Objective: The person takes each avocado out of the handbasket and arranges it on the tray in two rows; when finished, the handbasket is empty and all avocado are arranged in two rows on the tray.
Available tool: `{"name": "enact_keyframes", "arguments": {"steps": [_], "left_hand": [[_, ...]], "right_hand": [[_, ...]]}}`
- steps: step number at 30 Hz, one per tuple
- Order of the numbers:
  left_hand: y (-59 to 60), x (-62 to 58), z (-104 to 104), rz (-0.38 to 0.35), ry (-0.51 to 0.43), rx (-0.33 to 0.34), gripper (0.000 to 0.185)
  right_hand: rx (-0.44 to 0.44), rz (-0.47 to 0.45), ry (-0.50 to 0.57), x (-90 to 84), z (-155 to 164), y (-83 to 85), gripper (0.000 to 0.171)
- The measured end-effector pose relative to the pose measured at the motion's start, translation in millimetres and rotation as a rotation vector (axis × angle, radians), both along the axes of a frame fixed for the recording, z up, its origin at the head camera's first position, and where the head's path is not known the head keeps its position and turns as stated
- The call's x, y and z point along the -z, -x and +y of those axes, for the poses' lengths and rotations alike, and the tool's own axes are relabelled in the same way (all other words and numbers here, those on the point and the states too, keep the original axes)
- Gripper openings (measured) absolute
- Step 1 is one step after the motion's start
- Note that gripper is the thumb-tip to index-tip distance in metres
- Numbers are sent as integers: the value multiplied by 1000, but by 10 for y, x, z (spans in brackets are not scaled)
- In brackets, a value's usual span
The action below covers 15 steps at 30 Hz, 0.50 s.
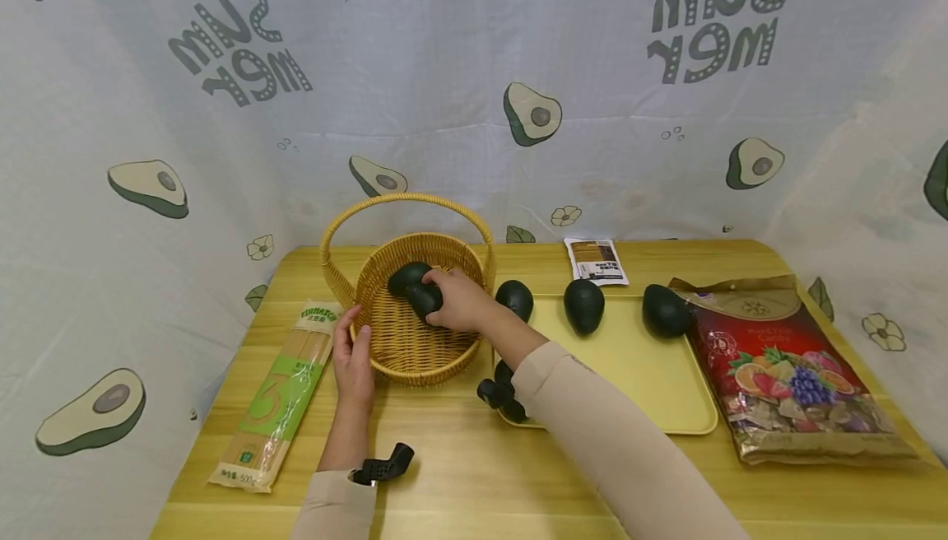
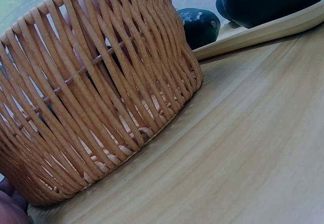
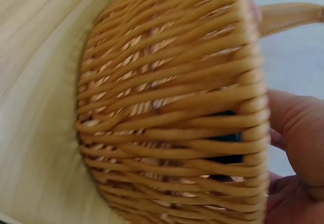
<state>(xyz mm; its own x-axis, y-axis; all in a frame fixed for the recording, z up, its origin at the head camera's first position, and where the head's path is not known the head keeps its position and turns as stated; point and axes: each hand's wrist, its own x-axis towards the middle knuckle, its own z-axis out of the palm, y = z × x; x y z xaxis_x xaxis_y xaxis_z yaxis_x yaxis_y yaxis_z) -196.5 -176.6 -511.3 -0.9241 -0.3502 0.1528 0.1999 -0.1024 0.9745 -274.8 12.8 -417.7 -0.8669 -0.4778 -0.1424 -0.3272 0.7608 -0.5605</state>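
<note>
A yellow wicker basket (image 1: 415, 375) with a tall hoop handle stands upright on the table. Inside it, my right hand (image 1: 462, 303) grips a dark green avocado (image 1: 424, 300), which lies against another avocado (image 1: 409, 276). The right wrist view shows my right thumb and fingers over the rim, with dark green glimpsed through the weave. My left hand (image 1: 354, 363) holds the basket's near left side, thumb at the rim and fingers along the outer wall. Only a bit of that hand shows at the lower left of the left wrist view, beside the weave (image 2: 101, 92).
Right of the basket, a yellow tray (image 1: 629, 392) carries several avocados, one at its right edge (image 1: 666, 311). A red candy bag (image 1: 800, 367) leans over the tray's side. A noodle pack (image 1: 277, 400) lies left, and a small white packet (image 1: 597, 262) behind the tray.
</note>
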Motion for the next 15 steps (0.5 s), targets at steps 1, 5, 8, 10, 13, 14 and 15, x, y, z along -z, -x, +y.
{"name": "enact_keyframes", "arguments": {"steps": [1, 5, 8, 10, 13, 14, 15], "left_hand": [[0, 2, 0, -1, 1, 1, 40], [1, -1, 1, 4, -9, 4, 40], [-1, -10, 5, 9, -19, 2, 40], [-4, -9, 7, 12, -20, 0, 40], [-5, 2, 10, 19, -12, -7, 39], [-4, 7, 10, 20, -8, -10, 39], [-3, 12, 9, 20, -4, -11, 39]], "right_hand": [[2, 4, 11, -10, 10, -9, 65], [16, 26, 66, -86, 46, -80, 67], [25, 52, 111, -184, 87, -178, 68], [33, 58, 150, -263, 125, -264, 67], [41, 69, 206, -361, 199, -394, 68], [45, 72, 227, -387, 229, -437, 69], [49, 71, 246, -408, 262, -477, 70]]}}
